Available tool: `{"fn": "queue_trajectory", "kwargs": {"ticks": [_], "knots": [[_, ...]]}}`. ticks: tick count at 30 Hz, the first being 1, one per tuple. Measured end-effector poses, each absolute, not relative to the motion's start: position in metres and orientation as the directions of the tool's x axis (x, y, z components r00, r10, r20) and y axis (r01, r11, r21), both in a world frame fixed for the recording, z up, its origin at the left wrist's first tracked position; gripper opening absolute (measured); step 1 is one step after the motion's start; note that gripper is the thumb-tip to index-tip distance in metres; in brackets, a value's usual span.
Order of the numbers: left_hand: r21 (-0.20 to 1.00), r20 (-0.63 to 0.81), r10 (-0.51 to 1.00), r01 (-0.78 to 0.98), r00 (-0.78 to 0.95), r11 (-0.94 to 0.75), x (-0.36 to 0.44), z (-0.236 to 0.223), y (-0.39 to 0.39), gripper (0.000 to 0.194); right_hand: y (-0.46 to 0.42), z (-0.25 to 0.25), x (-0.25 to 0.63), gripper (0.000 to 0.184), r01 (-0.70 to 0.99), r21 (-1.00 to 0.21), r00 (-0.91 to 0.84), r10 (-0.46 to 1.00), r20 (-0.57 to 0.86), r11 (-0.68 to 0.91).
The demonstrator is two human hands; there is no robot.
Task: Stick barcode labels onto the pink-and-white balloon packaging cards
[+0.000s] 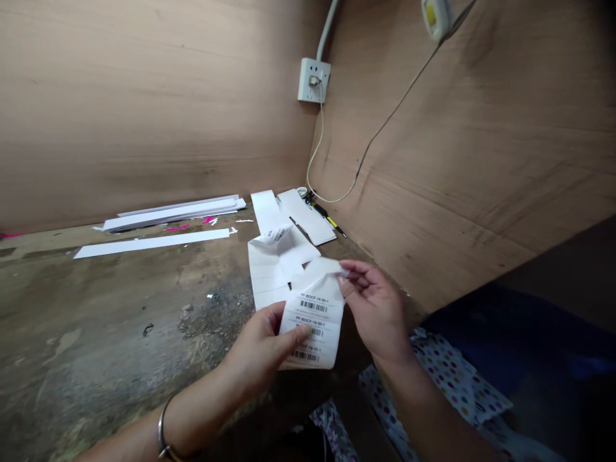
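A white sheet of barcode labels (315, 314) is held up over the near edge of the table, its printed side toward me. My left hand (267, 340) grips its left side, thumb across the front over one barcode. At the upper right corner, my right hand (368, 301) pinches the bent top of the sheet between thumb and fingers. Just behind, a curled white label sheet (269, 276) rests on the table, its folded top showing small print. Part of it is hidden by the sheet in my hands.
White strips (178, 212) lie stacked at the back left, with a single strip (154, 244) in front. White cards (308, 218) and a yellow-black tool (327, 218) lie by the corner. A cable hangs from the wall socket (314, 80). Polka-dot material (457, 372) sits below right.
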State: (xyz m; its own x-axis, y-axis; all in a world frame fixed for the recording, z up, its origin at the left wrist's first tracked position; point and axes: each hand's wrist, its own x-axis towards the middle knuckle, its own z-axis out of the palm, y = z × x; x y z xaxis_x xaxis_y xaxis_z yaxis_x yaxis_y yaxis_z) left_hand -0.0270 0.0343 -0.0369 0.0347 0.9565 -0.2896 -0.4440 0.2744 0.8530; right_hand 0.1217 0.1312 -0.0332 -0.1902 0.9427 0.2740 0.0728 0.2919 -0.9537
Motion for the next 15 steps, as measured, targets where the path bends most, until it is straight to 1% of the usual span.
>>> {"fn": "queue_trajectory", "kwargs": {"ticks": [2,3,4,5,6,7,8,9,10,11,12,13,15], "knots": [[0.862,-0.291,0.957,-0.440,-0.022,0.252,-0.029,-0.039,0.035,0.037,0.133,-0.039,0.125,0.024,0.227,-0.924,-0.251,0.935,0.250,0.308],[0.867,-0.296,0.954,-0.430,-0.036,0.253,-0.031,-0.041,0.036,0.037,0.132,-0.041,0.128,0.023,0.274,-0.912,-0.253,0.938,0.238,0.306],[0.873,-0.305,0.951,-0.414,-0.045,0.260,-0.032,-0.043,0.036,0.037,0.129,-0.041,0.131,0.022,0.316,-0.892,-0.221,0.940,0.262,0.323],[0.881,-0.311,0.949,-0.390,-0.053,0.266,-0.032,-0.044,0.037,0.037,0.125,-0.040,0.133,0.019,0.365,-0.851,-0.174,0.926,0.336,0.377],[0.891,-0.313,0.948,-0.363,-0.059,0.272,-0.033,-0.046,0.037,0.037,0.120,-0.037,0.136,0.017,0.421,-0.776,-0.157,0.880,0.448,0.471],[0.900,-0.311,0.948,-0.341,-0.063,0.273,-0.033,-0.047,0.038,0.037,0.114,-0.033,0.138,0.017,0.463,-0.664,-0.199,0.799,0.567,0.587],[0.906,-0.303,0.951,-0.328,-0.062,0.267,-0.033,-0.048,0.038,0.037,0.108,-0.029,0.138,0.019,0.476,-0.530,-0.297,0.695,0.655,0.702],[0.910,-0.287,0.956,-0.327,-0.053,0.255,-0.032,-0.048,0.038,0.036,0.102,-0.025,0.138,0.023,0.450,-0.404,-0.429,0.589,0.685,0.797],[0.910,-0.268,0.963,-0.339,-0.036,0.240,-0.031,-0.047,0.037,0.036,0.098,-0.023,0.136,0.026,0.395,-0.330,-0.555,0.508,0.658,0.858],[0.905,-0.248,0.969,-0.359,-0.012,0.227,-0.031,-0.046,0.036,0.035,0.094,-0.022,0.135,0.028,0.339,-0.329,-0.647,0.472,0.599,0.882],[0.897,-0.229,0.973,-0.383,0.023,0.220,-0.031,-0.044,0.035,0.034,0.093,-0.022,0.133,0.030,0.312,-0.367,-0.699,0.473,0.536,0.876],[0.887,-0.211,0.975,-0.407,0.067,0.220,-0.031,-0.043,0.033,0.033,0.092,-0.024,0.132,0.029,0.310,-0.420,-0.718,0.500,0.485,0.853],[0.867,-0.180,0.972,-0.441,0.153,0.230,-0.032,-0.039,0.030,0.031,0.094,-0.027,0.131,0.025,0.315,-0.514,-0.700,0.561,0.442,0.798]]}}
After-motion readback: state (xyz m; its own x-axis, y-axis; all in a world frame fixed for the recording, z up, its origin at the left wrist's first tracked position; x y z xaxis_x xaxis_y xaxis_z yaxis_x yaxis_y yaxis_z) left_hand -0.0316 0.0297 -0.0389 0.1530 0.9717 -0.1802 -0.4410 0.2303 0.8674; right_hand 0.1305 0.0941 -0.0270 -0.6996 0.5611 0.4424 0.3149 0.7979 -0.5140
